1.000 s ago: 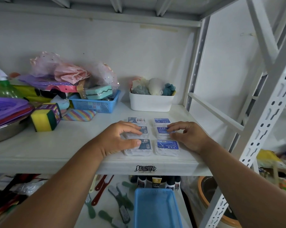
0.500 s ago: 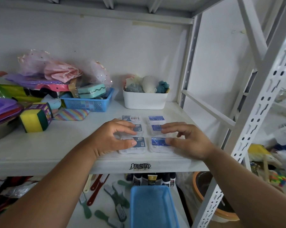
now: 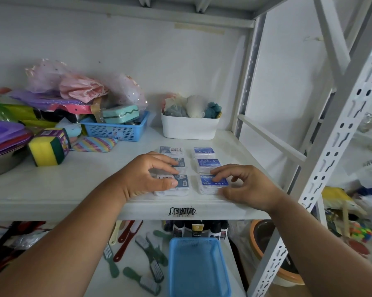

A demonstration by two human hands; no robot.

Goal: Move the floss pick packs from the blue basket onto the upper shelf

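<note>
One view only: a wide-angle camera worn on the person's head is looking forward and slightly down into a white shelf unit [image 3: 52, 196]. It is sitting close to the unit; both forearms are entering from the lower corners of the frame, with the left hand [image 3: 146, 176] and right hand [image 3: 245, 185] lying near centre. The shelf's front edge is running across the frame just below the middle. Below that edge, the lower level with a blue basket [image 3: 199, 266] is filling the bottom centre. The unit's perforated upright [image 3: 322, 168] is crossing the right side, bowed by the lens. No second view is sharing the scene.
</note>
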